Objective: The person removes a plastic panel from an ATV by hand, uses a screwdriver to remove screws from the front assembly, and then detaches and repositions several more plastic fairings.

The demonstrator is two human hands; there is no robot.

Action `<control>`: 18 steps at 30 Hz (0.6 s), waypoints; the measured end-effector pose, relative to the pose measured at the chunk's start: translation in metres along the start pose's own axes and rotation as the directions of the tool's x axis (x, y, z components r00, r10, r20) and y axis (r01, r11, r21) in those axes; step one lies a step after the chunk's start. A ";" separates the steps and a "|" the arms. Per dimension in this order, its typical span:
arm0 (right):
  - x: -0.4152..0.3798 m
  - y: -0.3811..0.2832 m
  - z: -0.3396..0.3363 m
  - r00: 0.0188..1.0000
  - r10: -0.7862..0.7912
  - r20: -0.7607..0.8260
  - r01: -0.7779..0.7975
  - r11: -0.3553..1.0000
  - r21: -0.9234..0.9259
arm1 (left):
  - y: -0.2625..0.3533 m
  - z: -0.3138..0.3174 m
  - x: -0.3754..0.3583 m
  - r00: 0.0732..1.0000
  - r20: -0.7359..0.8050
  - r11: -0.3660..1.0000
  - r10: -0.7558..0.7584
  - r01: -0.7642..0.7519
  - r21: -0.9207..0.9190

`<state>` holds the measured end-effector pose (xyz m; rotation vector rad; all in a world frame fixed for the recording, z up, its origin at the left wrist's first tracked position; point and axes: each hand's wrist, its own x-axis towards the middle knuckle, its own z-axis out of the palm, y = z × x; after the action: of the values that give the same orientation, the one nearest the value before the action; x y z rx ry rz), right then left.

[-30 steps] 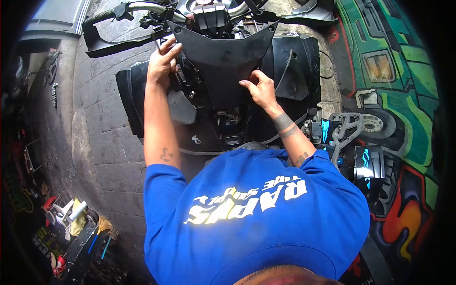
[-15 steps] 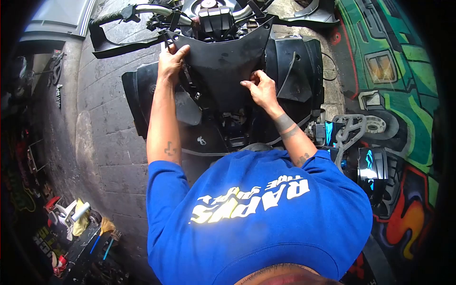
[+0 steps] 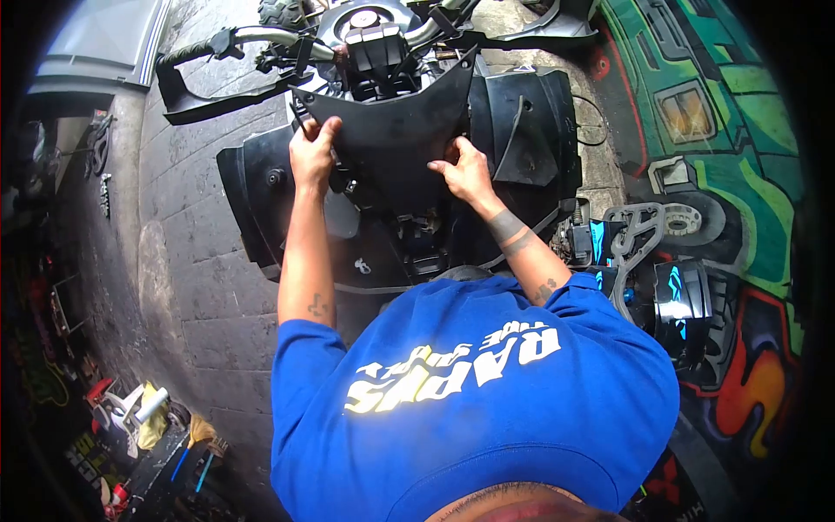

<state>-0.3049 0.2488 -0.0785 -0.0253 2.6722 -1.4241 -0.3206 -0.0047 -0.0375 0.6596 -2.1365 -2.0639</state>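
A black plastic body panel [image 3: 400,130] with a curved top edge sits over the front of a quad bike, between its black fenders. My left hand [image 3: 311,161] is closed on the panel's left edge, with the thumb on its face and the fingers behind. On the opposite edge, lower down, my right hand [image 3: 465,172] grips the panel between thumb and fingers. The panel's upper edge stands apart from the handlebar [image 3: 261,35]. Black plastic fenders [image 3: 531,139] flank it, and dark mechanical parts [image 3: 424,239] show below it.
To the right lie vehicle parts with a grey metal bracket [image 3: 639,230], beside a painted green wall [image 3: 739,104]. At lower left a broom [image 3: 202,428] and assorted items stand along a dark ledge. The floor [image 3: 200,261] is dark paving.
The panel has come down and slightly left, toward my body, with both hands on it. A wider gap shows between its top and the handlebar area.
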 end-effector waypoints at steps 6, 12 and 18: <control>-0.004 0.006 0.000 0.999 -0.047 -0.017 0.047 0.999 0.022 | -0.013 0.010 -0.016 1.000 -0.012 0.998 -0.011 0.012 0.064; 0.014 0.012 -0.019 1.000 -0.023 -0.006 0.024 0.923 0.383 | 0.038 0.030 -0.022 0.971 0.193 0.986 0.142 -0.121 -0.117; 0.033 0.011 -0.047 0.972 0.073 0.225 -0.237 0.316 0.919 | 0.068 0.054 -0.031 0.900 0.414 0.966 0.135 -0.026 -0.259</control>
<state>-0.3425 0.2919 -0.0644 0.2204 1.2529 -2.5212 -0.3288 0.0561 0.0314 0.0815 -1.9930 -2.5582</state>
